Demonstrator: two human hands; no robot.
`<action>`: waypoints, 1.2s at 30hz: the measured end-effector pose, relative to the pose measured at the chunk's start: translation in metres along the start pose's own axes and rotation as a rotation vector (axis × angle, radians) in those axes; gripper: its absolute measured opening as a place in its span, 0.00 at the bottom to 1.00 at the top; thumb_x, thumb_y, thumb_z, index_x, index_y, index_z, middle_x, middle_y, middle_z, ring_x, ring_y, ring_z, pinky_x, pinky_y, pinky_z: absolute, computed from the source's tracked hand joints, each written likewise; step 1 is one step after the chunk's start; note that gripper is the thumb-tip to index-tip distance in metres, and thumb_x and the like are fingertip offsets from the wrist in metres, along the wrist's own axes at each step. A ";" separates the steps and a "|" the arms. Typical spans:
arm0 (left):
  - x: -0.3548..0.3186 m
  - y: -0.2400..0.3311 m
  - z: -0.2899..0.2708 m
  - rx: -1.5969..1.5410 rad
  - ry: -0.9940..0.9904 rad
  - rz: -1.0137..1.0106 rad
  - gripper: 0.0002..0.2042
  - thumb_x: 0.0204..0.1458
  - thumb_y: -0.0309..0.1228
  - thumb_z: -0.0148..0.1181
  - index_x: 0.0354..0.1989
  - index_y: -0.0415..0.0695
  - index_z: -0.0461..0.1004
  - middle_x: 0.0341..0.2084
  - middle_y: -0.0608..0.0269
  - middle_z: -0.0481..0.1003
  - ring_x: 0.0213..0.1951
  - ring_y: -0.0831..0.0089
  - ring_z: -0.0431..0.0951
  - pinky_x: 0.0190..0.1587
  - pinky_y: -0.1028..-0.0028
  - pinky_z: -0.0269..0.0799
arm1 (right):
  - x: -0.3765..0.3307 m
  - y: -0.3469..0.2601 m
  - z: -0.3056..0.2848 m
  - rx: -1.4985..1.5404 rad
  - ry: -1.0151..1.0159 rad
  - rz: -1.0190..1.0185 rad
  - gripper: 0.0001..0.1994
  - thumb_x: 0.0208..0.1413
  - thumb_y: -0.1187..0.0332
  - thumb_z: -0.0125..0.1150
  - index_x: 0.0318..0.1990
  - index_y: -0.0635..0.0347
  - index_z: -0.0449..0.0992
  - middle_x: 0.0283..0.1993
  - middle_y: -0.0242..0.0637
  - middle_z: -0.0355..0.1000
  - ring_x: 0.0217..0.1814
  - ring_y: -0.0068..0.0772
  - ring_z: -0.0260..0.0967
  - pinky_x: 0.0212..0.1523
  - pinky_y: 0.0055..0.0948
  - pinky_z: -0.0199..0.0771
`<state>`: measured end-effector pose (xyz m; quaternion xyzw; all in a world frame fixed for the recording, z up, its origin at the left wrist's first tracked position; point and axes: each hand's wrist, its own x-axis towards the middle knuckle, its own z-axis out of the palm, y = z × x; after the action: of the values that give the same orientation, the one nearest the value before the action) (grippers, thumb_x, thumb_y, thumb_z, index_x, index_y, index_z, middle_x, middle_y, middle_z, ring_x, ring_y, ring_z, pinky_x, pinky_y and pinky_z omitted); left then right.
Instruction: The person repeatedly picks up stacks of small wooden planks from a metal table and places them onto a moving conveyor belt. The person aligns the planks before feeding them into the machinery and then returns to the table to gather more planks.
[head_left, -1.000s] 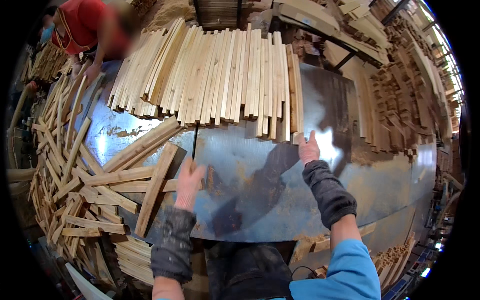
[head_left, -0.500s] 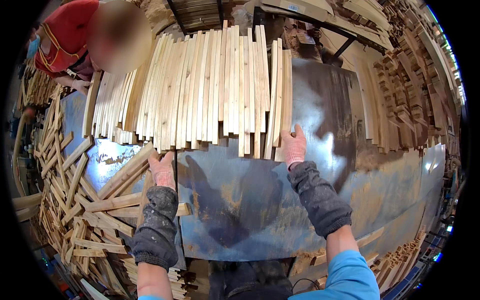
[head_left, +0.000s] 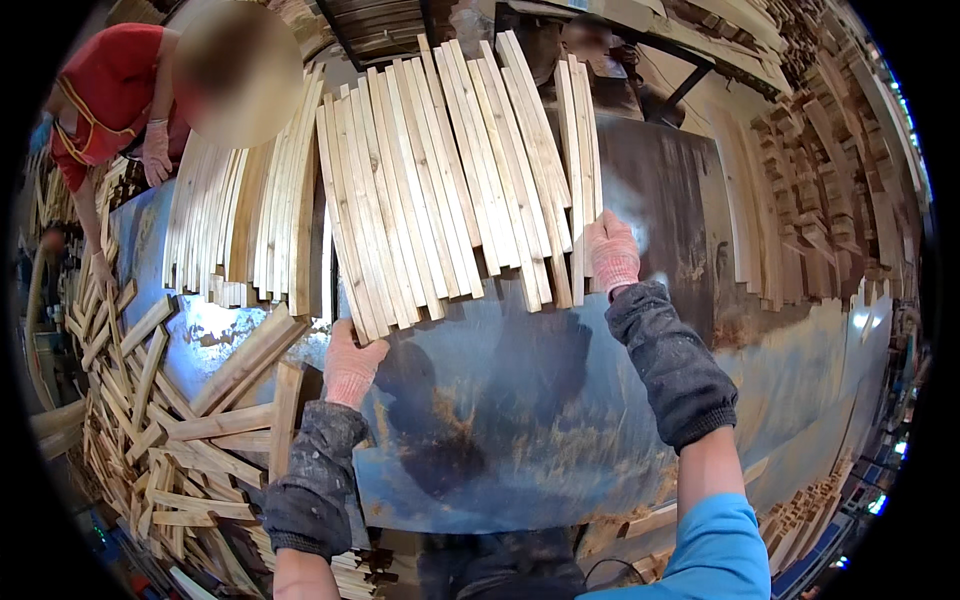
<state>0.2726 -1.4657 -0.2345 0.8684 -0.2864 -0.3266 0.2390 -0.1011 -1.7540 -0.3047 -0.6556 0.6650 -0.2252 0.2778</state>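
A wide row of pale wooden strips (head_left: 410,200) lies side by side on a metal-topped table (head_left: 480,420), their near ends uneven. My left hand (head_left: 353,368), in a pinkish glove, presses the near left corner of the row, thumb spread out beneath the strip ends. At the right edge of the row, my right hand (head_left: 614,254), gloved the same way, has its fingers bent against the outermost strips (head_left: 580,170). Between my hands the strips lean, far ends to the left. A second group of strips (head_left: 240,220) stays apart on the left.
Loose wood pieces (head_left: 170,450) are heaped at the left. A co-worker in red (head_left: 110,90) stands at the far left, one gloved hand (head_left: 155,152) near the strips, the other reaching to the heap. Stacked wood (head_left: 800,190) stands at the right.
The middle part of the row has shifted right and tilted, opening a gap from the left group. Both my hands moved right. The co-worker let go of a strip and reached toward the heap.
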 end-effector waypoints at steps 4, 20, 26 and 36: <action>0.039 -0.024 0.005 0.262 -0.112 0.175 0.47 0.44 0.31 0.75 0.75 0.38 0.57 0.60 0.37 0.74 0.63 0.43 0.76 0.67 0.55 0.74 | 0.046 -0.010 0.017 0.004 -0.050 0.106 0.25 0.67 0.52 0.54 0.56 0.68 0.78 0.56 0.69 0.77 0.60 0.72 0.73 0.62 0.56 0.72; -0.003 -0.043 0.003 0.246 -0.224 0.209 0.55 0.45 0.27 0.71 0.81 0.36 0.42 0.67 0.31 0.64 0.67 0.35 0.71 0.71 0.53 0.71 | 0.019 -0.065 0.012 -0.037 0.015 0.102 0.28 0.60 0.48 0.65 0.51 0.69 0.76 0.55 0.64 0.78 0.60 0.67 0.75 0.62 0.52 0.73; -0.144 -0.082 0.017 0.110 -0.249 0.172 0.52 0.46 0.28 0.70 0.80 0.38 0.46 0.65 0.33 0.67 0.65 0.32 0.71 0.68 0.48 0.72 | -0.106 -0.015 -0.047 0.141 -0.030 0.143 0.26 0.61 0.52 0.65 0.52 0.69 0.78 0.48 0.57 0.82 0.50 0.58 0.80 0.54 0.48 0.77; -0.363 -0.226 -0.002 0.184 -0.379 0.076 0.54 0.42 0.33 0.74 0.81 0.44 0.49 0.60 0.37 0.72 0.58 0.36 0.77 0.61 0.48 0.77 | -0.377 0.089 -0.134 -0.054 -0.133 0.467 0.29 0.70 0.46 0.58 0.63 0.64 0.80 0.53 0.53 0.83 0.57 0.52 0.80 0.61 0.41 0.76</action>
<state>0.1253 -1.0650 -0.2129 0.7983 -0.3872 -0.4473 0.1128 -0.2622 -1.3837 -0.2364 -0.5047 0.7846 -0.0933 0.3478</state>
